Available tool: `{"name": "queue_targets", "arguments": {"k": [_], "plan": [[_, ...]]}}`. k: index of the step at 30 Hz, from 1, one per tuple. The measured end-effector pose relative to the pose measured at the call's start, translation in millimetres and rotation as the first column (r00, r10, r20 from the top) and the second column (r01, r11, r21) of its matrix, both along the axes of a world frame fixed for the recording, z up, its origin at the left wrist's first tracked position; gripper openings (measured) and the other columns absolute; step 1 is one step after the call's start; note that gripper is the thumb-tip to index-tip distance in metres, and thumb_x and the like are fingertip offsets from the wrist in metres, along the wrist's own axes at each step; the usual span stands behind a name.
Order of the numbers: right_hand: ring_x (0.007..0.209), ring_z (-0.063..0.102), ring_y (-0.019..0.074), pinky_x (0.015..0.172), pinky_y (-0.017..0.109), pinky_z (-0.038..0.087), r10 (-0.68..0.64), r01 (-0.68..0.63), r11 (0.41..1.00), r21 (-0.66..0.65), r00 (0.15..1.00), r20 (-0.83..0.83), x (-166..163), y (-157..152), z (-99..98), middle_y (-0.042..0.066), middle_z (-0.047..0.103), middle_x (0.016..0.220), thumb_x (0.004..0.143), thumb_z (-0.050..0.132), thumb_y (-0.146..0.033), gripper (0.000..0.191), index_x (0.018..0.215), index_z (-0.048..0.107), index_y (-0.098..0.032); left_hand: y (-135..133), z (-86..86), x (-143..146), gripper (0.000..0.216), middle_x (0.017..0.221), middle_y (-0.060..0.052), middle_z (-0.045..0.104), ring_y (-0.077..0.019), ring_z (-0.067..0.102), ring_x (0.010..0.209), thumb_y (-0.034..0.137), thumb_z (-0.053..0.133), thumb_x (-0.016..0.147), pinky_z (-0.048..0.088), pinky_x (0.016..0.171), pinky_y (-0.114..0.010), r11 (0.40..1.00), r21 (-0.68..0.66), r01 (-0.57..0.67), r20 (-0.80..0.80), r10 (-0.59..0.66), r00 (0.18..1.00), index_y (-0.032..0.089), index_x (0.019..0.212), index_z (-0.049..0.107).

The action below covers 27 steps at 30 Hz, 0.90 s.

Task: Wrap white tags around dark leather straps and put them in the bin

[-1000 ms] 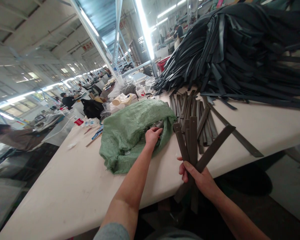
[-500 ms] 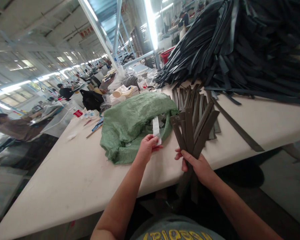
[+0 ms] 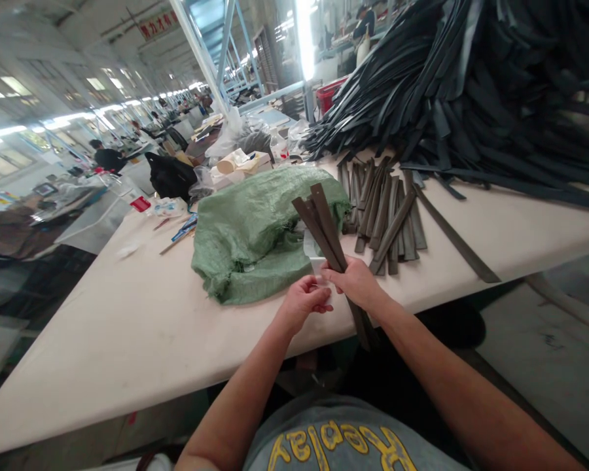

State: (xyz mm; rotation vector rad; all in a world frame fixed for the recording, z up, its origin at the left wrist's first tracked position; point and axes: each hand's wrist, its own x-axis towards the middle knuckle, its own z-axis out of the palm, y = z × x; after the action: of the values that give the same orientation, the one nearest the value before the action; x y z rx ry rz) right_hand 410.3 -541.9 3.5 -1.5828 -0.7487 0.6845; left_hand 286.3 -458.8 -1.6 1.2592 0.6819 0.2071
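Several flat dark brown strips (image 3: 326, 226), crossed in a narrow fan, are gripped in my right hand (image 3: 357, 282), their lower ends hanging past the table edge. Close beside it, my left hand (image 3: 304, 302) is closed, fingertips pinching a white strip (image 3: 313, 248) that stands partly behind the brown ones. My fingers hide the strip's lower end. Behind both hands slumps a green woven sack (image 3: 250, 222), its mouth facing me. More brown strips (image 3: 390, 216) lie in a loose pile on the table, just beyond my right hand.
A large heap of long black strips (image 3: 451, 104) covers the table's far right. One long brown strip (image 3: 456, 232) lies alone near the right edge. Plastic bags, a bottle (image 3: 277, 147) and a black bag (image 3: 171, 175) stand beyond the sack on the pale table (image 3: 108, 333).
My right hand has moved left, up to my left hand and the white strip. It holds fewer brown strips; some now lie on the pile.
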Motion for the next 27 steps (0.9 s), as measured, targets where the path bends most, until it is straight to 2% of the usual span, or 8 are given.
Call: {"name": "queue_targets", "arguments": {"k": [3, 6, 8, 10, 13, 17, 19, 27], "plan": [[0.042, 0.045, 0.0095, 0.041, 0.021, 0.036, -0.023, 0.023, 1.0, 0.004, 0.998, 0.06, -2.5, -2.2, 3.6, -0.004, 0.053, 0.055, 0.07, 0.063, -0.032, 0.016, 0.076, 0.061, -0.017, 0.4, 0.2, -0.8, 0.043, 0.065, -0.001, 0.064, -0.0101, 0.06, 0.05, 0.045, 0.079, 0.06, 0.045, 0.052, -0.022, 0.996, -0.007, 0.089, -0.02, -0.089, 0.996, 0.013, 0.087, 0.067], [0.041, 0.047, 0.0103, 0.042, 0.022, 0.039, -0.021, 0.02, 1.0, 0.023, 0.996, 0.083, -3.2, -13.0, 7.6, -0.003, 0.057, 0.061, 0.08, 0.06, -0.042, 0.031, 0.095, 0.061, -0.015, 2.2, -0.4, -0.3, 0.044, 0.072, -0.007, 0.07, -0.0135, 0.064, 0.057, 0.05, 0.077, 0.064, 0.046, 0.057, -0.024, 0.99, -0.002, 0.141, -0.061, -0.141, 0.988, 0.012, 0.085, 0.071], [0.04, 0.048, 0.0099, 0.041, 0.023, 0.039, 0.028, -0.031, 0.998, 0.058, 0.998, 0.061, -3.0, -27.5, 8.7, -0.001, 0.063, 0.071, 0.088, 0.053, -0.049, 0.041, 0.112, 0.056, -0.016, 5.3, 0.1, 0.8, 0.045, 0.078, -0.009, 0.072, -0.0158, 0.067, 0.063, 0.051, 0.078, 0.062, 0.048, 0.061, -0.025, 0.996, 0.003, 0.093, -0.06, -0.092, 0.994, 0.012, 0.084, 0.072], [0.039, 0.047, 0.0088, 0.041, 0.023, 0.037, 0.079, -0.081, 0.993, 0.08, 0.997, 0.022, -3.9, -47.0, 6.9, 0.002, 0.066, 0.08, 0.094, 0.047, -0.052, 0.043, 0.117, 0.052, -0.016, 10.5, 2.6, 2.4, 0.046, 0.08, -0.01, 0.072, -0.0173, 0.068, 0.069, 0.051, 0.081, 0.06, 0.049, 0.065, -0.026, 1.0, -0.02, -0.005, -0.016, 0.004, 1.0, 0.011, 0.082, 0.072], [0.041, 0.047, 0.0083, 0.043, 0.023, 0.038, 0.109, -0.108, 0.994, 0.033, 0.994, -0.032, -8.5, -80.3, -1.7, 0.003, 0.066, 0.082, 0.096, 0.043, -0.054, 0.042, 0.111, 0.053, -0.016, 20.6, 10.9, 5.6, 0.043, 0.08, -0.009, 0.072, -0.0172, 0.068, 0.069, 0.048, 0.084, 0.059, 0.051, 0.065, -0.026, 0.98, -0.15, -0.129, 0.077, 0.142, 0.987, 0.012, 0.077, 0.067], [0.046, 0.051, 0.0106, 0.049, 0.025, 0.041, 0.198, -0.204, 0.975, -0.084, 0.977, -0.076, -19.4, -117.0, -16.9, 0.003, 0.063, 0.075, 0.096, 0.044, -0.056, 0.043, 0.092, 0.059, -0.016, 27.5, 22.8, 12.6, 0.033, 0.076, -0.004, 0.07, -0.0142, 0.067, 0.066, 0.039, 0.082, 0.067, 0.053, 0.065, -0.025, 0.899, -0.348, -0.266, 0.149, 0.333, 0.931, 0.014, 0.076, 0.062], [0.047, 0.051, 0.0116, 0.051, 0.026, 0.041, 0.223, -0.229, 0.964, -0.132, 0.973, -0.065, -25.6, -127.2, -23.2, 0.002, 0.06, 0.07, 0.094, 0.046, -0.057, 0.045, 0.082, 0.06, -0.016, 25.9, 25.4, 16.7, 0.028, 0.079, -0.004, 0.07, -0.0136, 0.067, 0.068, 0.037, 0.078, 0.073, 0.054, 0.067, -0.025, 0.866, -0.405, -0.294, 0.178, 0.39, 0.903, 0.015, 0.078, 0.062], [0.044, 0.05, 0.0141, 0.049, 0.026, 0.038, 0.159, -0.166, 0.971, -0.171, 0.986, -0.056, -39.3, -125.8, -36.9, -0.001, 0.052, 0.051, 0.089, 0.051, -0.063, 0.05, 0.069, 0.058, -0.018, 13.2, 32.1, 22.2, 0.03, 0.077, -0.003, 0.069, -0.0122, 0.066, 0.065, 0.04, 0.078, 0.073, 0.055, 0.064, -0.023, 0.868, -0.446, -0.219, 0.246, 0.355, 0.902, 0.014, 0.078, 0.063]]}}
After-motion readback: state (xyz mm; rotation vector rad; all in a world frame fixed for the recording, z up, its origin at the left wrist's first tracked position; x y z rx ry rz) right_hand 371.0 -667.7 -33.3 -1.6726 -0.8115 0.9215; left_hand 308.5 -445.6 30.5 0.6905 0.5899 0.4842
